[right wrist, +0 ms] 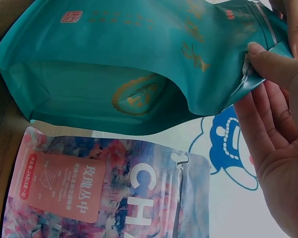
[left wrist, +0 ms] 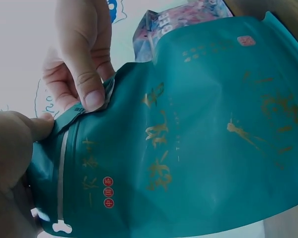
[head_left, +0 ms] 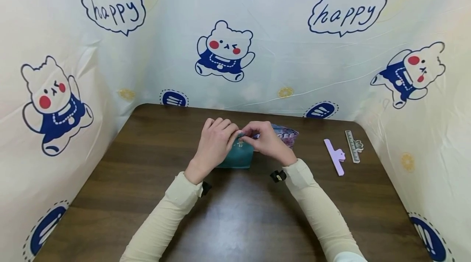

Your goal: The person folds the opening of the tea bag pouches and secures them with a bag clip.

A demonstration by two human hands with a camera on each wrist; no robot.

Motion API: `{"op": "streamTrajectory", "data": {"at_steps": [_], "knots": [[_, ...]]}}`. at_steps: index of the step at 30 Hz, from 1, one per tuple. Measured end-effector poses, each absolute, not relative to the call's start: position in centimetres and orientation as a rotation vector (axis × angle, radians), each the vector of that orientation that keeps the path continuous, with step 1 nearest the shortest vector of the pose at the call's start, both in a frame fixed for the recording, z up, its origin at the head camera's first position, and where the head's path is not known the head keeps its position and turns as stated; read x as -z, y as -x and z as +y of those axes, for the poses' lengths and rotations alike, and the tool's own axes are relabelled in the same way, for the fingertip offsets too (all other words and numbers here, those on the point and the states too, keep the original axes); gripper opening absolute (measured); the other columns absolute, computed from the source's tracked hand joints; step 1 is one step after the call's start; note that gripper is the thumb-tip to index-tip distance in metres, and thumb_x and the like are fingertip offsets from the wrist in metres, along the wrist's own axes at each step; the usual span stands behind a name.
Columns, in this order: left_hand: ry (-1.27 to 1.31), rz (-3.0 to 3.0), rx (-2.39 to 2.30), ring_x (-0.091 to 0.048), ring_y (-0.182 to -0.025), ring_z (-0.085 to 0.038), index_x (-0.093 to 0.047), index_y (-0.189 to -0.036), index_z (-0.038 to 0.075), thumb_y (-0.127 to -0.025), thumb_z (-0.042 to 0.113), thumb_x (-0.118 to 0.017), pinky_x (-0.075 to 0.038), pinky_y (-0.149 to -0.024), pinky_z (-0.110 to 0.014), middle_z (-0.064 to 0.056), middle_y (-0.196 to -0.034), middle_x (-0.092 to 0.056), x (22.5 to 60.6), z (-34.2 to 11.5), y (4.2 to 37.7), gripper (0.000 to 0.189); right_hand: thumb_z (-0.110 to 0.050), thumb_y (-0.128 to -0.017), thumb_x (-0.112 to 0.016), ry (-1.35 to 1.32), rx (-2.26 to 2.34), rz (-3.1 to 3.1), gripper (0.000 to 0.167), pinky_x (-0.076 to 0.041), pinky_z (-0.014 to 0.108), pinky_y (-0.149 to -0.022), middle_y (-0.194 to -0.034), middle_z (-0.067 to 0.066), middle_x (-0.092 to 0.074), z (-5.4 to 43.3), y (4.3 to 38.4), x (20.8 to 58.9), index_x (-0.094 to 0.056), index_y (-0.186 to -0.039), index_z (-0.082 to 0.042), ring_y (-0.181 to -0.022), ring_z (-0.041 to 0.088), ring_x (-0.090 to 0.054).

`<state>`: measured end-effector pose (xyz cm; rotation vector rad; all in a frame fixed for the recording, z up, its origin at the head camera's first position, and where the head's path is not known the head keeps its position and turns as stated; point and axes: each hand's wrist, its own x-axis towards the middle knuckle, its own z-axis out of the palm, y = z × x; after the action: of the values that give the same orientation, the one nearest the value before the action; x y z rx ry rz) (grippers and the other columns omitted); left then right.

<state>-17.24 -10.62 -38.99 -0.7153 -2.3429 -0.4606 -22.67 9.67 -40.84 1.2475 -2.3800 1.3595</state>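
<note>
A teal tea pouch (head_left: 235, 160) with gold characters stands upright on the table. My left hand (head_left: 216, 143) grips its top edge from the left, thumb near the rim. On the other side of the same edge, my right hand (head_left: 268, 141) pinches the rim between thumb and fingers. In the left wrist view the pouch's top is creased and folded beneath the right thumb (left wrist: 93, 99). A pale tear strip (left wrist: 63, 178) runs just below the rim. Behind and to the right stands a pink-and-blue patterned pouch (right wrist: 124, 183), partly hidden by the right hand in the head view.
Right of the hands lie a lilac bag clip (head_left: 335, 157) and a clear clip with ruler marks (head_left: 352, 146). The dark wooden table (head_left: 147, 160) is bounded at the back and sides by a pale printed cloth (head_left: 272, 57).
</note>
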Motion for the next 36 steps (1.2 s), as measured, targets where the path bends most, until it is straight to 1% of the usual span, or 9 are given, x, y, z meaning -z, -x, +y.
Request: {"op": "streamTrajectory", "data": {"at_steps": [5, 14, 19, 26, 31, 36], "knots": [[0.732, -2.316, 0.489, -0.059, -0.089, -0.023, -0.074, -0.099, 0.013, -0.097, 0.025, -0.071, -0.039, -0.083, -0.040, -0.003, -0.094, -0.071, 39.0, -10.8, 17.2, 0.013, -0.003, -0.088, -0.078, -1.240, -1.391, -2.379, 0.013, -0.060, 0.029, -0.073, -0.089, 0.001, -0.073, 9.8, 22.6, 40.9, -0.077, -0.100, -0.010, -0.074, 0.011, -0.066], [0.715, -2.262, 0.575, -0.059, -0.085, -0.023, -0.074, -0.091, 0.010, -0.097, 0.022, -0.071, -0.039, -0.080, -0.039, -0.004, -0.087, -0.071, 39.6, -10.7, 17.4, 0.014, -0.003, -0.087, -0.079, -1.251, -1.399, -2.372, 0.013, -0.060, 0.029, -0.072, -0.088, 0.000, -0.072, 9.7, 22.6, 41.2, -0.077, -0.099, -0.009, -0.073, 0.010, -0.066], [0.698, -2.225, 0.577, -0.057, -0.082, -0.023, -0.074, -0.089, 0.009, -0.097, 0.021, -0.070, -0.039, -0.079, -0.039, -0.004, -0.084, -0.070, 40.0, -10.6, 17.5, 0.015, -0.004, -0.087, -0.079, -1.227, -1.405, -2.393, 0.013, -0.060, 0.028, -0.073, -0.089, 0.001, -0.072, 9.7, 22.5, 41.4, -0.077, -0.099, -0.009, -0.075, 0.011, -0.066], [0.784, -2.178, 0.438, -0.059, -0.083, -0.022, -0.077, -0.095, 0.010, -0.092, 0.022, -0.077, -0.042, -0.082, -0.040, -0.005, -0.088, -0.070, 40.2, -11.3, 17.5, 0.013, -0.004, -0.088, -0.079, -1.208, -1.417, -2.391, 0.013, -0.060, 0.030, -0.072, -0.089, 0.000, -0.072, 9.7, 22.5, 41.2, -0.077, -0.099, -0.011, -0.075, 0.013, -0.065], [0.814, -2.192, 0.419, -0.059, -0.087, -0.022, -0.076, -0.100, 0.010, -0.093, 0.024, -0.076, -0.042, -0.084, -0.040, -0.005, -0.093, -0.070, 39.9, -11.6, 17.6, 0.016, -0.003, -0.088, -0.078, -1.201, -1.427, -2.375, 0.013, -0.060, 0.031, -0.072, -0.089, 0.000, -0.071, 9.7, 22.6, 41.3, -0.077, -0.099, -0.010, -0.075, 0.013, -0.065], [0.798, -2.200, 0.416, -0.060, -0.087, -0.022, -0.075, -0.099, 0.010, -0.093, 0.023, -0.076, -0.042, -0.084, -0.041, -0.004, -0.092, -0.070, 39.9, -11.6, 17.5, 0.015, -0.003, -0.088, -0.078, -1.205, -1.430, -2.359, 0.012, -0.060, 0.031, -0.072, -0.089, 0.000, -0.071, 9.6, 22.7, 41.5, -0.077, -0.098, -0.010, -0.075, 0.012, -0.065]]}}
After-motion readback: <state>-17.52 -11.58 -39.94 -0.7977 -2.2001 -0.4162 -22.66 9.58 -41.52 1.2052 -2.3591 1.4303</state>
